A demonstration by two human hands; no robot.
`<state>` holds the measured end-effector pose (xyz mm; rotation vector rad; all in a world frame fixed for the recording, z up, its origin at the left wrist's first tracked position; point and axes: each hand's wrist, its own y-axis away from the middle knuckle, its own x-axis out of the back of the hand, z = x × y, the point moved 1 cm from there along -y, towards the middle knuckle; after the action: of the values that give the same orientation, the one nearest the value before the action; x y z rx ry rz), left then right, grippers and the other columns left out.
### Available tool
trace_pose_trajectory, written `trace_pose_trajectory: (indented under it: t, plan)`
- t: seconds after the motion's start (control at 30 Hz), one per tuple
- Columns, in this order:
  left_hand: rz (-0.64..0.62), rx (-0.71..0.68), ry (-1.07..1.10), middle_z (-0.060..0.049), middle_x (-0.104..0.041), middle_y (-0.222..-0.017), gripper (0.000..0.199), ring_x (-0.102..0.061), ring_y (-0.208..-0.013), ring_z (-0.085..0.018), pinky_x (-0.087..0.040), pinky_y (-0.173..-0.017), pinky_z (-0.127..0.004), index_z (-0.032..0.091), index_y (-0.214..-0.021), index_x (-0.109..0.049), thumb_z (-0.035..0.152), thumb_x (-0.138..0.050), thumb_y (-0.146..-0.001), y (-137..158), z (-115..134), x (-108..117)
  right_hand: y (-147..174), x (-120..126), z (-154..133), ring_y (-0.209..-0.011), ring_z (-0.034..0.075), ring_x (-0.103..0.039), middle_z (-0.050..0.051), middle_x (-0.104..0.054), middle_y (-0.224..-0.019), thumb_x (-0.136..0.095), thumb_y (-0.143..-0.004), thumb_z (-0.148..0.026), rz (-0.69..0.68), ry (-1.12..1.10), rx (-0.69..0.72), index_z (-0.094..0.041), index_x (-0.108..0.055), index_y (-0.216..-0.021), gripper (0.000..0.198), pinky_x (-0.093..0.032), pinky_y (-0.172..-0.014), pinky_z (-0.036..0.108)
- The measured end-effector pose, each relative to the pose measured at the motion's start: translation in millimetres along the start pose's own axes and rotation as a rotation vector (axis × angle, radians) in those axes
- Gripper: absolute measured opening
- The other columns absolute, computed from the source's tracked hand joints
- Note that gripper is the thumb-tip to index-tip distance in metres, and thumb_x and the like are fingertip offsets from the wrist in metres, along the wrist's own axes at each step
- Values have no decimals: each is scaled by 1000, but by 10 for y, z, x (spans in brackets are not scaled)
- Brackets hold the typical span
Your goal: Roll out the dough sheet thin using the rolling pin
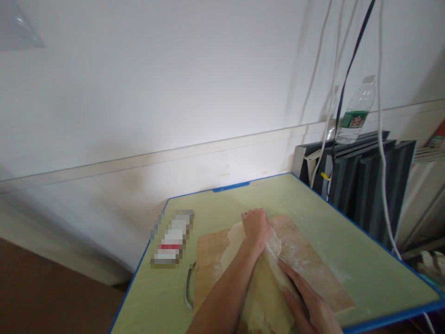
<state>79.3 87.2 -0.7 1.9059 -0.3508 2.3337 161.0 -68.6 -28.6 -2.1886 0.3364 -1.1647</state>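
**doughwatcher:** ok so what are the hands doing here?

**benchlurker:** The left hand [257,228] is clenching, fingers curling tightly around the far end of a pale, floury, cylinder-shaped roll [277,268]. The right hand [314,304] is resting along its near part, fingers stretching down the side. Honestly can't tell if that one's gripping or just pressing.

**doughwatcher:** and where's the dough sitting?

**benchlurker:** A thin, pale yellowish sheet of dough [266,292] is lying on a flour-dusted, light brown wooden board [325,285], showing on both sides of the roll, which is running diagonally across it. The board's sitting on a pale green table with blue edging [295,195].

**doughwatcher:** anything else around?

**benchlurker:** Yeah, a curved grey handle-like piece [188,291] is poking out beside the board's left edge. Some pixelated white-and-red oblong item [174,236] is lying further left, and a clear plastic bottle with a green label [355,116] is standing on dark upright panels [370,178] off to the right.
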Motion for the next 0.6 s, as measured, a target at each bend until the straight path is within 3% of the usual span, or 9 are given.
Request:
trace_pose_trajectory:
  t: [0.3,0.6]
  plan:
    - [-16,-22,-10,-6,-66,-88,19,-58,-86,-19,-36,-77,-33,18,-82,-62,17,-43,-80,-21,6,-5,16,-19,27,-92,22,-62,7,-68,-98,-43,-83,-36,-52,5,-41,-20,-62,-109,36,-54,-70,29]
    - [38,-40,43,-5,-67,-83,22,-58,-83,-18,-34,-77,-32,19,-80,-63,13,-42,-79,19,-33,-14,81,-68,59,-103,19,-56,9,-61,-112,-44,-85,-31,-122,59,-33,-12,-60,-111,36,-49,-81,23]
